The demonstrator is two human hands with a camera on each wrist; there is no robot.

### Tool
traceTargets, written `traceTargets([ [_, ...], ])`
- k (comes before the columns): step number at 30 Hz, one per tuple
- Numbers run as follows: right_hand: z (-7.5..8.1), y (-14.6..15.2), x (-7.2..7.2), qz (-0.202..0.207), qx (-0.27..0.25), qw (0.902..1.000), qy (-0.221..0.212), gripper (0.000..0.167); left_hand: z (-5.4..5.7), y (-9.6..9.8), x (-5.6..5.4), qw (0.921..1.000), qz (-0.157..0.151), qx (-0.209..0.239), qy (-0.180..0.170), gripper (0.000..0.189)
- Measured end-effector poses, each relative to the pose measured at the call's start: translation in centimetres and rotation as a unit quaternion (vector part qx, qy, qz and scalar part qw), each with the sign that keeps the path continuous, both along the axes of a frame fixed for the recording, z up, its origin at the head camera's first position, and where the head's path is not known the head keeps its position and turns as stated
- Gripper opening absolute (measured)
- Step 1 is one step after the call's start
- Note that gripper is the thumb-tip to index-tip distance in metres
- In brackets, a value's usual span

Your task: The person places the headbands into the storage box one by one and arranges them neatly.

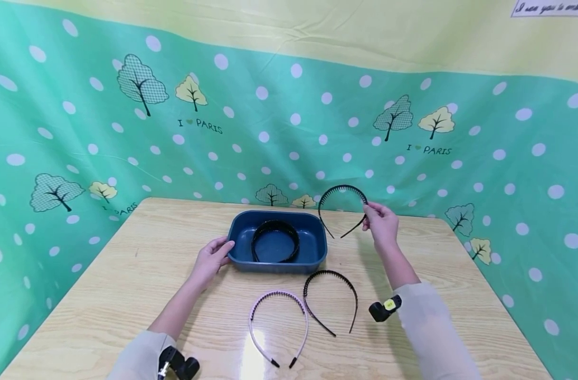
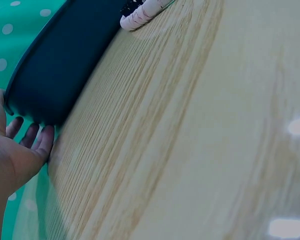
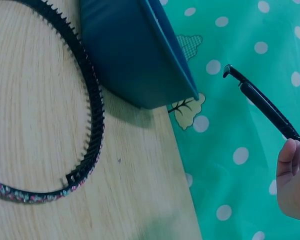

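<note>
My right hand (image 1: pixel 382 226) holds a black toothed headband (image 1: pixel 343 187) up by one side, above the table just right of a blue plastic bin (image 1: pixel 274 267). In the right wrist view that headband (image 3: pixel 265 105) shows edge-on, pinched between thumb and fingers. My left hand (image 1: pixel 214 259) grips the bin's left end, thumb at the rim and fingers against the outer wall (image 2: pixel 45 90). Inside the bin lie black headbands (image 1: pixel 295 245), stacked so that their number is unclear. In front of it rest a lilac headband (image 1: pixel 305 322) and a black headband with glittery stones (image 3: pixel 97 117).
The wooden table (image 1: pixel 141 274) ends at the back against a green dotted curtain (image 1: pixel 212 174). Both headbands on the tabletop lie near the bin's front side, with their open ends toward me. Small black cameras (image 1: pixel 384 310) sit on both wrists.
</note>
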State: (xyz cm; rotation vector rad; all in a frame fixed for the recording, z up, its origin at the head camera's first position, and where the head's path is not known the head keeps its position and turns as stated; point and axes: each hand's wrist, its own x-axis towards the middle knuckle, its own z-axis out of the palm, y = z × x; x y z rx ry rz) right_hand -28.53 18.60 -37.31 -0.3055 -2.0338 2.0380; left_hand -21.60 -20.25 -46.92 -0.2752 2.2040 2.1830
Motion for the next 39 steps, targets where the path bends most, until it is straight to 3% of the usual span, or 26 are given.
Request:
traceTargets([
  [15,0.0,-2.1,0.6,0.034,-0.031,0.9980,0.044,0.031,0.0,0.1,0.0,0.9999,0.002,0.012,-0.004,0.057],
  [39,-2.6,-5.3,1.1,0.067,-0.015,0.9972,0.031,0.027,-0.2,0.0,-0.2,0.9999,-0.001,0.012,-0.002,0.061],
])
